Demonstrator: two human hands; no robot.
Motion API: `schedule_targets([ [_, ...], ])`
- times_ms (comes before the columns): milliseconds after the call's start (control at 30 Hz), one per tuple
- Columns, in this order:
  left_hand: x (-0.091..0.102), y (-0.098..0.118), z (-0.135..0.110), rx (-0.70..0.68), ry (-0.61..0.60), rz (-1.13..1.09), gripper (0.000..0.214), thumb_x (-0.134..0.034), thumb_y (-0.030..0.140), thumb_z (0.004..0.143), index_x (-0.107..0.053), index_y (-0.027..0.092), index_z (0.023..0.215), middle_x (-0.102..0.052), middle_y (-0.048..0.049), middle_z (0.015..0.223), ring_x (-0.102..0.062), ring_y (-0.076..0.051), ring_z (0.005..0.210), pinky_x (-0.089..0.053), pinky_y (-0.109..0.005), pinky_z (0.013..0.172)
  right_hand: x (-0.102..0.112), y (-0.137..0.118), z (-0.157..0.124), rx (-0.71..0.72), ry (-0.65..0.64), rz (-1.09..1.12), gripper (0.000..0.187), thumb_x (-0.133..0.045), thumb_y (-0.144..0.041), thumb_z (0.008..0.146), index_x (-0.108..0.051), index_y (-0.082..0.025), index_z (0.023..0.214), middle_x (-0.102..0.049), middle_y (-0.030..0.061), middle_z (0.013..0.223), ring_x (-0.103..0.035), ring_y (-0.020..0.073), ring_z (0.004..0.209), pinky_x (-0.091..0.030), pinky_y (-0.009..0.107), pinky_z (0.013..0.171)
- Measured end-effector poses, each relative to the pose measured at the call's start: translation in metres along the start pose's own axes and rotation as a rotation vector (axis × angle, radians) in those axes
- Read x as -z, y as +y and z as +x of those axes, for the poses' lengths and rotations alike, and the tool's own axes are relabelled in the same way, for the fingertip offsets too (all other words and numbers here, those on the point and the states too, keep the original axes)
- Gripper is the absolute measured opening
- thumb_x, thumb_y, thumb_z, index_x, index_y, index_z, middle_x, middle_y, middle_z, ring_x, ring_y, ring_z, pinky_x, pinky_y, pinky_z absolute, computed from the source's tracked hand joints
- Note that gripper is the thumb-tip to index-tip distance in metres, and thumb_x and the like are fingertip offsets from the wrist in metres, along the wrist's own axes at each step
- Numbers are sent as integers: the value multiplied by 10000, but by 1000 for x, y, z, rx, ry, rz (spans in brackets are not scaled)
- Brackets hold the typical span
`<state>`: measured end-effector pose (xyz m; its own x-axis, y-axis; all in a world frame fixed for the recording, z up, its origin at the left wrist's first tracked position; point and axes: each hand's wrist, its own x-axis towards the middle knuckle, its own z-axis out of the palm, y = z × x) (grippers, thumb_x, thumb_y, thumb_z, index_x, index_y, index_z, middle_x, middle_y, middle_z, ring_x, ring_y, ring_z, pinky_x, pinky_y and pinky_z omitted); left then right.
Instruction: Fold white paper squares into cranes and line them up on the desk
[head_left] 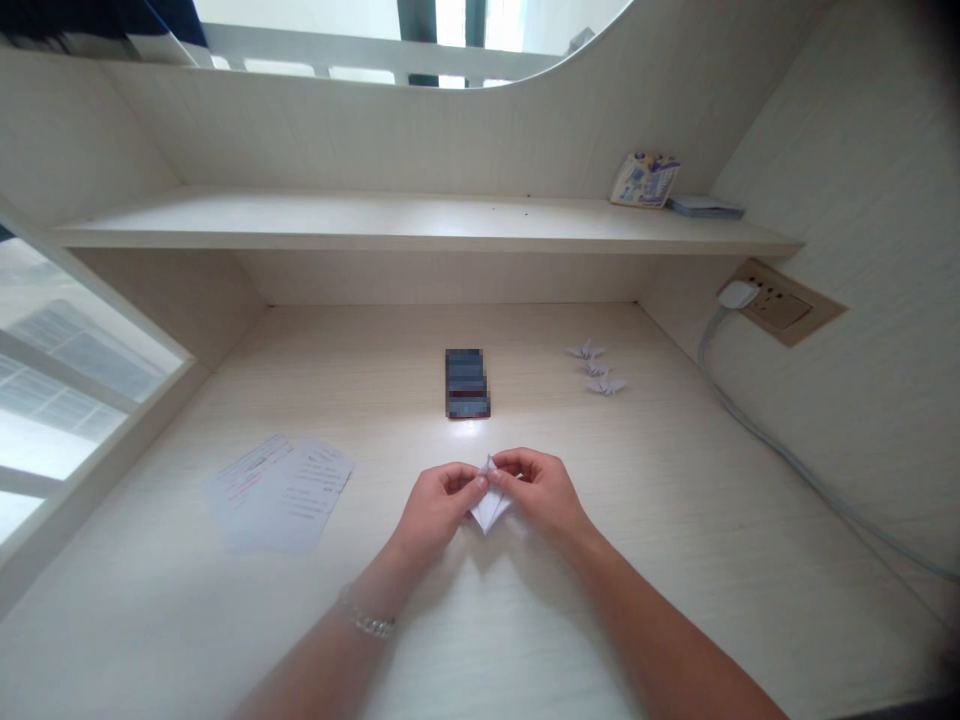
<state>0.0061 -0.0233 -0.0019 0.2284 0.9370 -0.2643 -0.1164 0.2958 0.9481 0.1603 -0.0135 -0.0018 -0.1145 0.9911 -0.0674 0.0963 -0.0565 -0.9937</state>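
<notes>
Handling folded paper point(490, 512), probably light, crisp along the creases, easily crumpled or torn; best to pinch gently by the layered edges. Lying between left hand point(442, 497) and right hand point(543, 488), gripped by both between thumb and fingers, pointing one corner nearward; touching the surface point(375, 360) or just above, hard to tell. Placed beyond: phone point(466, 383) far, paper birds point(597, 369) far right, written sheets point(289, 500) left.

folded paper point(489, 513): white | paper cranes point(605, 387): white | bracelet point(373, 627): silver | cable point(752, 427): grey
</notes>
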Motion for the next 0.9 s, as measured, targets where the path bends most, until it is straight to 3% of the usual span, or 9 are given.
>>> schedule_targets([
  [400,0,1,-1,0,-38,44,227,-675,338,693,-672,112,716,-636,-51,650,-544,-127,563,-400,-222,521,3,0,3,5,-46,26,227,-673,-328,683,-671,-150,824,-680,58,780,-613,172,704,-476,278,626],
  [900,0,1,-2,7,-56,61,255,-657,353,705,-656,98,726,-620,-48,658,-528,-121,569,-389,-220,522,1,2,2,6,-43,70,235,-569,-366,771,-650,-146,772,-617,19,663,-545,130,591,-437,237,542],
])
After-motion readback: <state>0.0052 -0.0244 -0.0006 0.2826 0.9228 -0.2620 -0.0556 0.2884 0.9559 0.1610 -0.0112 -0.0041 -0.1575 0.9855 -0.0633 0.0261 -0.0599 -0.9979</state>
